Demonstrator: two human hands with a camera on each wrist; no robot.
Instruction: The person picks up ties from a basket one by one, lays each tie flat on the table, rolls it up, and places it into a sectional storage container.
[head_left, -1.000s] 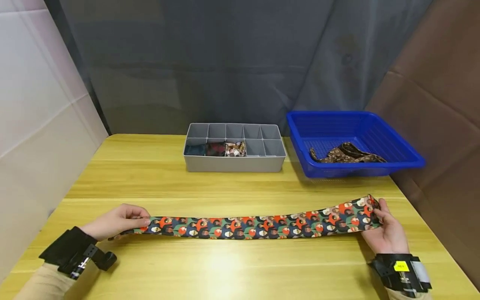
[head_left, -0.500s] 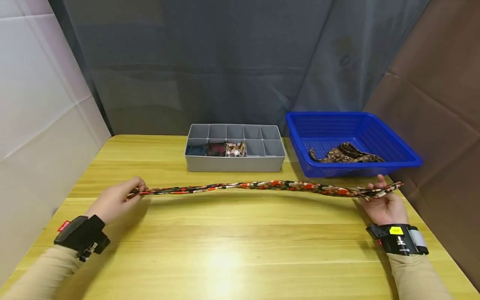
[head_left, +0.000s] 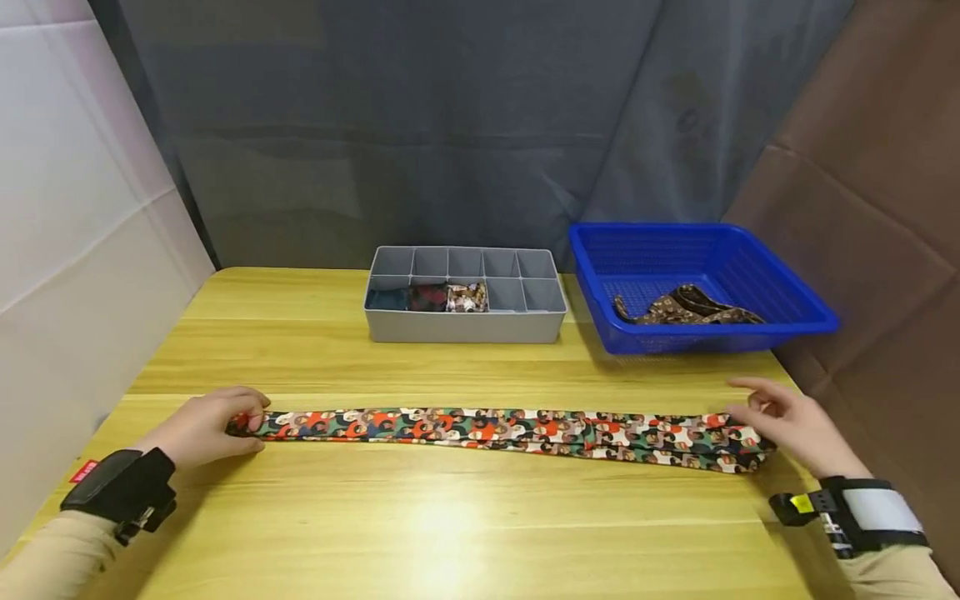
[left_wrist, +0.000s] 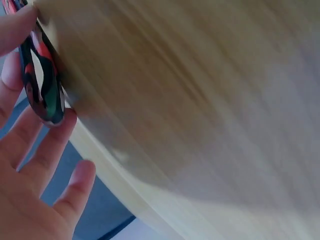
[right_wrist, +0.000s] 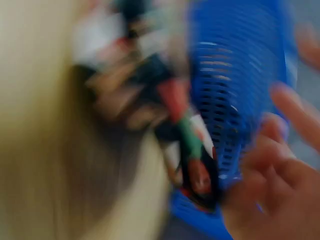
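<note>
Fingers of my left hand pinch the narrow end of the patterned tie, while those of my right hand are spread loose and hold nothing, just over its wide end. On the wooden table the tie lies stretched flat between my hands; behind it stand the blue basket, holding a brown tie, and the gray divided organizer.
</note>
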